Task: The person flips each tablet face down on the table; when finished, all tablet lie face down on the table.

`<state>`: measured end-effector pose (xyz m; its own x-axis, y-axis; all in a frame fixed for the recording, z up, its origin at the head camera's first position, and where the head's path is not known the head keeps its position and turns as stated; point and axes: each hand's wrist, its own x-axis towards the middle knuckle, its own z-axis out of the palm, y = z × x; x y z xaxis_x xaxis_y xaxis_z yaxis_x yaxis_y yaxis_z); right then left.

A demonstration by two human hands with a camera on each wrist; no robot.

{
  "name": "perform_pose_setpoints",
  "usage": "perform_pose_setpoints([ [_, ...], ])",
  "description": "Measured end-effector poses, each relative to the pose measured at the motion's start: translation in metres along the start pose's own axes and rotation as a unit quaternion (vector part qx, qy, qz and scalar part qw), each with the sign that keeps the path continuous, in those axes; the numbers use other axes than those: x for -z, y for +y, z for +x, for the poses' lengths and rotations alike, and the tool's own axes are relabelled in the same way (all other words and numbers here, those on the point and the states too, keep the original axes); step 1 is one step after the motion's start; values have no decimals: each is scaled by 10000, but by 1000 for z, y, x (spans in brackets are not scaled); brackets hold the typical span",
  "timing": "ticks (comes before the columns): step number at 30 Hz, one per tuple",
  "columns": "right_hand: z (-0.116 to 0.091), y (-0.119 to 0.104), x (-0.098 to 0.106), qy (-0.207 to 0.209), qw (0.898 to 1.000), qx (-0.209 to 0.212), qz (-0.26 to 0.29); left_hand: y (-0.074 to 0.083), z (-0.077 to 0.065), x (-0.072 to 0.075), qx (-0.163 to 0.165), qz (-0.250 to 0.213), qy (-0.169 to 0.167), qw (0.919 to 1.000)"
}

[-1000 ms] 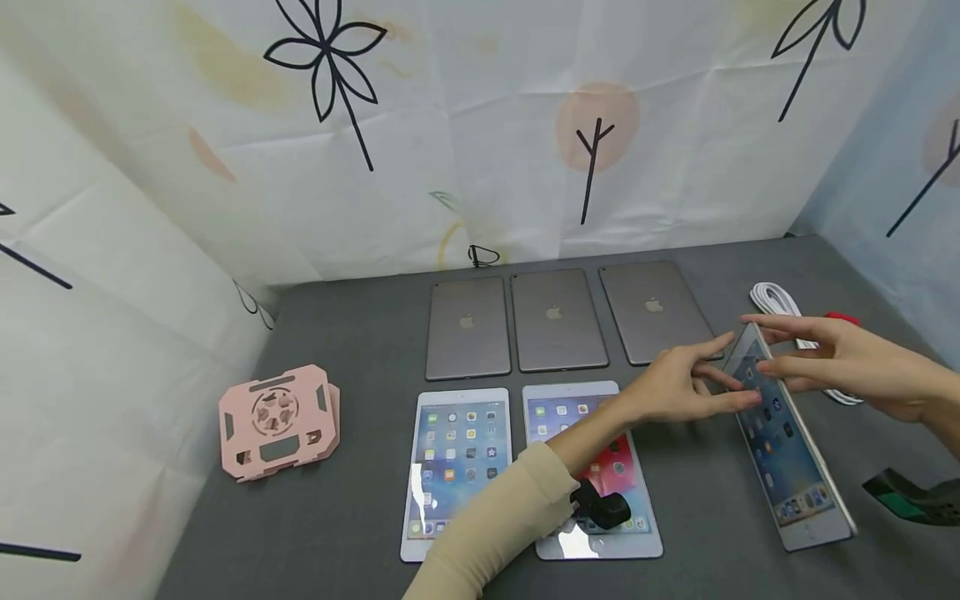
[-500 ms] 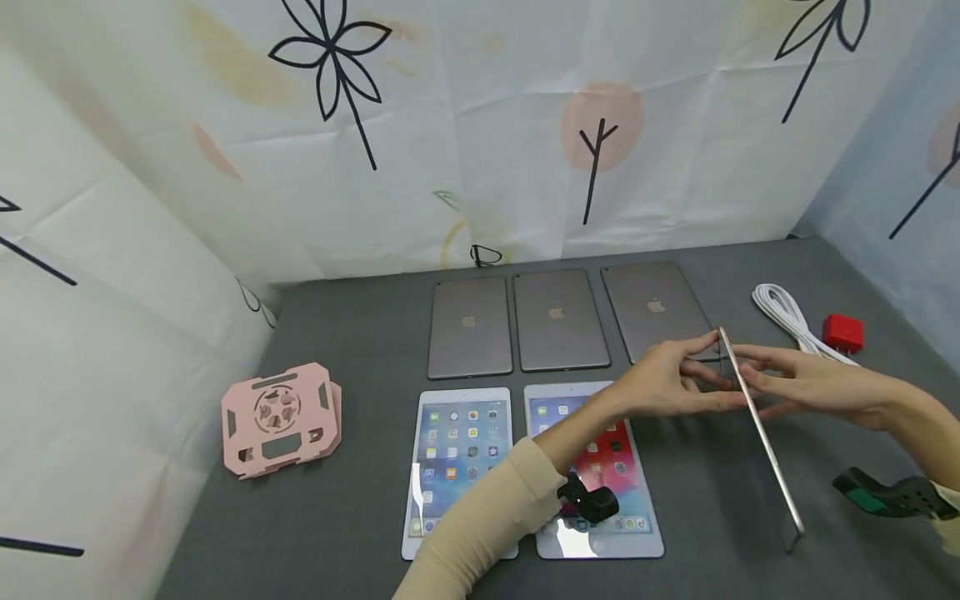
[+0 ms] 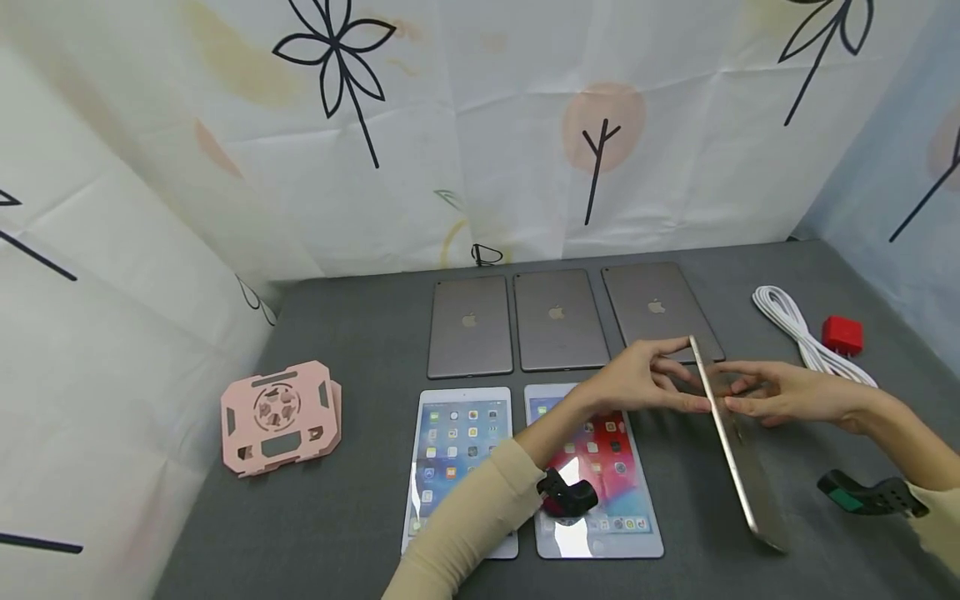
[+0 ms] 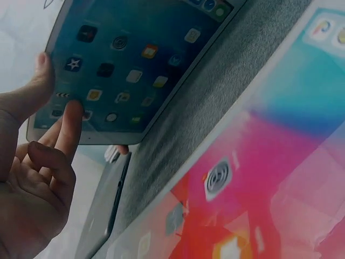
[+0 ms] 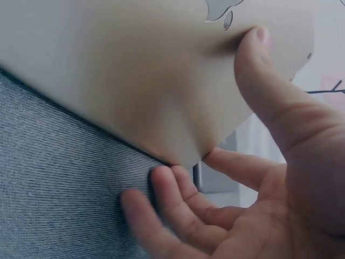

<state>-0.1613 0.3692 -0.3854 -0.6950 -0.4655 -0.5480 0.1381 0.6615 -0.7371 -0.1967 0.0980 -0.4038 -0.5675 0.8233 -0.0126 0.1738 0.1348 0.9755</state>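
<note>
A white-fronted tablet [image 3: 753, 492] with a gold-toned back stands tilted on edge at the right of the table, held between both hands. Its lit screen, with rows of app icons, faces left. My left hand [image 3: 633, 375] grips the far end, one fingertip at the top edge and another on the screen [image 4: 124, 70] in the left wrist view. My right hand [image 3: 795, 396] holds the same end from the other side. In the right wrist view its thumb [image 5: 256, 59] presses the back near the apple logo, while the fingers reach the lower corner.
Two lit white tablets, one blue [image 3: 461, 450] and one red-and-blue [image 3: 622, 500], lie under and beside the left forearm. Three grey tablets [image 3: 470, 329] lie face down behind them. A pink slotted plastic piece [image 3: 281, 421] sits left; a coiled white cable [image 3: 791, 321] and red plug [image 3: 842, 334] right.
The held tablet has moved left and turned from showing its screen, through edge-on, to showing its back. Both hands have shifted left with it, uncovering the red plug.
</note>
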Motion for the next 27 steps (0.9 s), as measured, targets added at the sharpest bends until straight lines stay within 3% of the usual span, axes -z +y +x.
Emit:
perform_pose_setpoints([
  [9, 4, 4, -7, 463, 9986, 67, -235, -6, -7, 11, 7, -31, -56, 10000],
  [17, 7, 3, -13, 962, 9925, 24, -754, -8, -12, 16, 368, -295, -28, 9989],
  [27, 10, 6, -18, 1499, 9829, 83, -1065, -16, -16, 17, 775, -250, 31, 9967],
])
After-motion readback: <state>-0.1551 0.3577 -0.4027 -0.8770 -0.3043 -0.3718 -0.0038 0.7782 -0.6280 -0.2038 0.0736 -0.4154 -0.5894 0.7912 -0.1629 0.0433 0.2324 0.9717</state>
